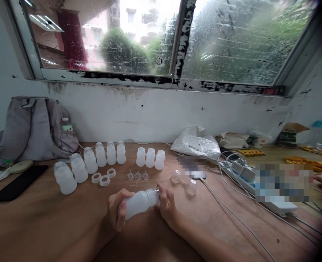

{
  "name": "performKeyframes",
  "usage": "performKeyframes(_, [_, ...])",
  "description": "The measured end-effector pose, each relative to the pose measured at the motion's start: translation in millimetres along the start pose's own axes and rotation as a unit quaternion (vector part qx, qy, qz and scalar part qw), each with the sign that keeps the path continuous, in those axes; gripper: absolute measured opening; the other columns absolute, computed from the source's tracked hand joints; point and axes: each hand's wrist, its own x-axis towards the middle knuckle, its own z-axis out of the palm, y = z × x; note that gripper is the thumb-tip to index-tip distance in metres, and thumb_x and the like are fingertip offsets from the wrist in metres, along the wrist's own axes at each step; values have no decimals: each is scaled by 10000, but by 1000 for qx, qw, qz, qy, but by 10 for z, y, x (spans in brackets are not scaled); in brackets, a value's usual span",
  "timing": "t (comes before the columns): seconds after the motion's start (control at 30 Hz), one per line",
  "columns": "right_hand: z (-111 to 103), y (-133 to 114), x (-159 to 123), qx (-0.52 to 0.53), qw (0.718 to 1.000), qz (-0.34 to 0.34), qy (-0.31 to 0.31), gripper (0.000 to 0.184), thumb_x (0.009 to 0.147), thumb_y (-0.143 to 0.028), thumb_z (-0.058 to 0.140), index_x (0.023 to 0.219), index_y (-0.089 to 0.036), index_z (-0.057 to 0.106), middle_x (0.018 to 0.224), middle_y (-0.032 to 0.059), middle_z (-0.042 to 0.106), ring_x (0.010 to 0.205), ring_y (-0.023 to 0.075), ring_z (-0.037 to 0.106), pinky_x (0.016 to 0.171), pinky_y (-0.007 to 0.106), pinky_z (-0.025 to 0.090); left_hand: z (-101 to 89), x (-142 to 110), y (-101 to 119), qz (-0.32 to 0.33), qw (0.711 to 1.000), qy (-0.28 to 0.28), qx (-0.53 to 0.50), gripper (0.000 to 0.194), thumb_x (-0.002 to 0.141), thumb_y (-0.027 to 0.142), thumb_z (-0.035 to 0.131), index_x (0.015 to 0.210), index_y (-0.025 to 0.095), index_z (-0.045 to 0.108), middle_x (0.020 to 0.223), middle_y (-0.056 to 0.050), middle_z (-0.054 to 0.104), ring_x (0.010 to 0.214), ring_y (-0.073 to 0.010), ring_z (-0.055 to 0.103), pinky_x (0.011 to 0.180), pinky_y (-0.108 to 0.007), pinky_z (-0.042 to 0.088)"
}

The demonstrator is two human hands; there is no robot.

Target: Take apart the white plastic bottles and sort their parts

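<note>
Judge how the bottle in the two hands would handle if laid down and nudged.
The bottle would probably roll, given its rounded body, though perhaps unevenly, as it narrows toward the clear cap. It looks light for its size: the translucent wall suggests plastic, and no liquid is discernible. Its smooth-looking surface may slip if the left hand loosens.

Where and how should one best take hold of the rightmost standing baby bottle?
Probably around the narrowed waist of the rightmost baby bottle, coming from its right: it stands upright, and the neighbouring baby bottle crowds its left, while its right has more room.
</note>
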Motion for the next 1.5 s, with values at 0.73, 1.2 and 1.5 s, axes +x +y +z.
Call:
performKeyframes(0.73, [354, -683, 1688, -301, 949, -28, -90, 346, 832, -423, 377, 798, -153, 591, 819, 72, 580, 765, 157, 513, 663, 246, 344, -560, 258, -748, -182, 875, -69, 443, 365, 829, 377, 371, 1107, 159, 463, 1097, -110, 539, 1000, -250, 489, 829, -396, 383])
performKeyframes(1.2, [834, -313, 1862, -375, 919, -10, -118, 411, 861, -434, 324, 1123, -154, 470, 992, 128, 594, 985, 259, 474, 785, 376, 313, -502, 236, -723, -165, 877, -98, 441, 357, 802, 249, 420, 1139, 133, 444, 1097, -115, 515, 1002, -228, 460, 842, -358, 363])
performKeyframes(1.5, [408, -170, 960, -356, 918, -158, -80, 320, 869, -291, 317, 1122, -164, 466, 1021, 109, 548, 953, 231, 462, 820, 336, 312, -604, 306, -616, -193, 818, -83, 536, 283, 749, 424, 475, 695, 172, 593, 854, -86, 527, 872, -254, 451, 778, -426, 336])
